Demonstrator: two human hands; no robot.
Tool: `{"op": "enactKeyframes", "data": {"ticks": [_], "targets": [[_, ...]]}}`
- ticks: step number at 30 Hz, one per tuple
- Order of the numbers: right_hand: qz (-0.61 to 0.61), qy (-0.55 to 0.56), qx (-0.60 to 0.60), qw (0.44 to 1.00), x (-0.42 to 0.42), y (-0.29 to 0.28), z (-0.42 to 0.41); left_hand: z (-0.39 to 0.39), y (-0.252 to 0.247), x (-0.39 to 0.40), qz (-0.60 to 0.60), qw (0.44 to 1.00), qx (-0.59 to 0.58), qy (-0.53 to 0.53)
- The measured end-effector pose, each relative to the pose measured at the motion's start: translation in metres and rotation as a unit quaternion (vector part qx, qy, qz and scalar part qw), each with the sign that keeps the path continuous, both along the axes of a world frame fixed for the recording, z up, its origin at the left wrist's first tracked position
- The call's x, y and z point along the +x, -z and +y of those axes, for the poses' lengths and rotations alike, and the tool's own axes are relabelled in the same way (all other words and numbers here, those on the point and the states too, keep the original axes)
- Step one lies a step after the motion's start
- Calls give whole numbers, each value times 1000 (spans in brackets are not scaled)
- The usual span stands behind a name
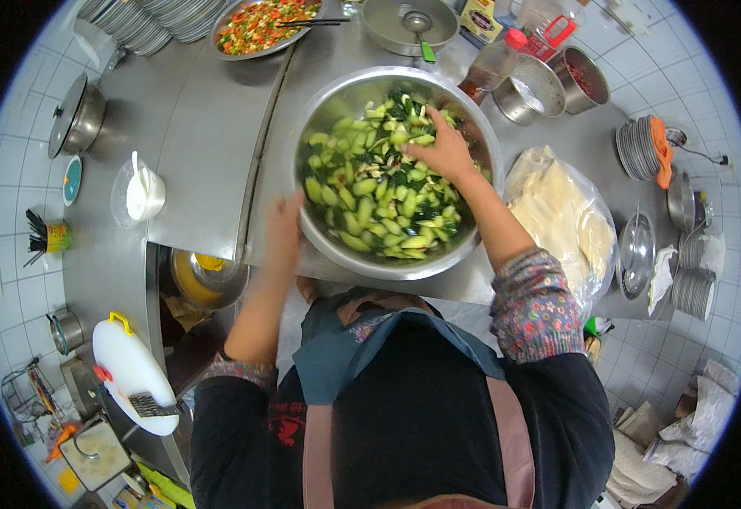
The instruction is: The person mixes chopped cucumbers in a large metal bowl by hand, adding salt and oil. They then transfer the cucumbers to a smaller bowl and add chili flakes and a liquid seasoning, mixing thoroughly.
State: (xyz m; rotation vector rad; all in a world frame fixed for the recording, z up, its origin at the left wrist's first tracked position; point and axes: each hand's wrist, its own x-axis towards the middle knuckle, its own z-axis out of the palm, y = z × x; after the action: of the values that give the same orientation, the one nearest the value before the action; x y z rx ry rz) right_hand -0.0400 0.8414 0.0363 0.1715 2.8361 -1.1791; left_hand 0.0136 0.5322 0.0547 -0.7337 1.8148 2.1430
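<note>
A large stainless steel mixing bowl stands before me, holding cut cucumber pieces, dark green leafy bits and pale slices that look like garlic. My right hand reaches into the bowl from the right. Its thumb and index finger are spread apart on the vegetables, and no piece is seen gripped between them. At the bowl's left rim is my left hand, blurred. Whether its fingers grip the rim or only touch it cannot be made out.
Right of the bowl lies a plastic bag of pale, flat sheets. Behind it stand a red-capped bottle and metal pots. A pan with a ladle, a dish of chopped vegetables and a white tub share the steel counter.
</note>
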Motion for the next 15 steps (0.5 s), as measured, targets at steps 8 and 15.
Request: {"op": "enactKeyframes", "data": {"ticks": [8, 15], "targets": [[-313, -82, -150, 934, -34, -63, -70, -12, 48, -33, 119, 980, -156, 41], [-70, 18, 67, 995, -3, -3, -9, -23, 11, -28, 104, 993, -18, 52]]}}
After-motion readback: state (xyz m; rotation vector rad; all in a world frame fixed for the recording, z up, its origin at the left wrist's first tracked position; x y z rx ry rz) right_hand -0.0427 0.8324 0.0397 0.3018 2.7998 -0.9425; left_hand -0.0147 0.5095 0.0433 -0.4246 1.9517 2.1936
